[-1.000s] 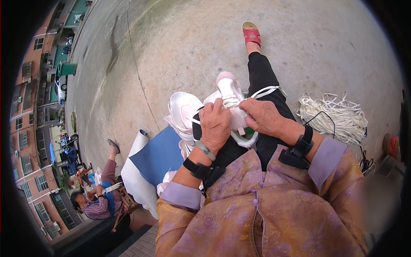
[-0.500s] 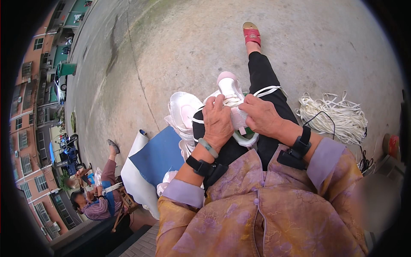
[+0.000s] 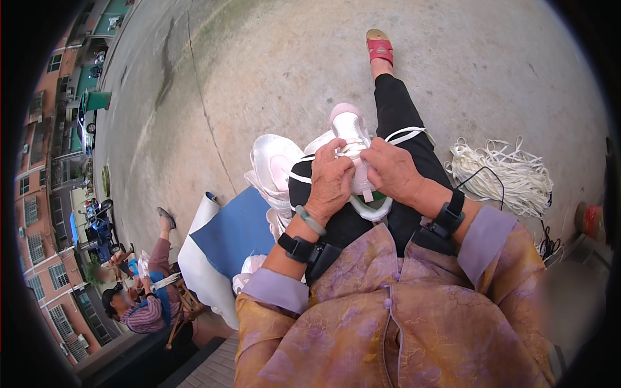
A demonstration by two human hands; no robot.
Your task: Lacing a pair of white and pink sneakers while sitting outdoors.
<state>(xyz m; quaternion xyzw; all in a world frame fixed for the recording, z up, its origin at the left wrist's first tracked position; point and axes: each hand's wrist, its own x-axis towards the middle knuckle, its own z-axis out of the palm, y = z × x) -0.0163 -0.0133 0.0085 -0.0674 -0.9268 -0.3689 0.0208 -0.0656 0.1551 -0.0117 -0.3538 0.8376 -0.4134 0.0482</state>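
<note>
A white sneaker with a pink toe (image 3: 348,119) rests across my lap, its toe pointing away from me. My left hand (image 3: 331,180) is closed at the left side of its lacing, fingertips pinching the white shoelace (image 3: 301,176). Opposite it, my right hand (image 3: 391,169) is closed on the lace at the right side. Loose lace ends trail outward over both of my thighs. Under my fingers the shoe's tongue shows pale pink, partly covered by the hands. More white-and-pink shoe parts (image 3: 278,165) lie stacked beside my left leg.
On the ground to the right lies a heap of white shoelaces (image 3: 501,174) with a dark cord across it. A blue-and-white sheet (image 3: 236,226) spreads at my left. Farther left sits another person (image 3: 152,307). A red round object (image 3: 590,222) stands at the right edge.
Both hands have stayed at the lacing, with the fingers now drawn closer to the middle of the shoe. The view has shifted slightly.
</note>
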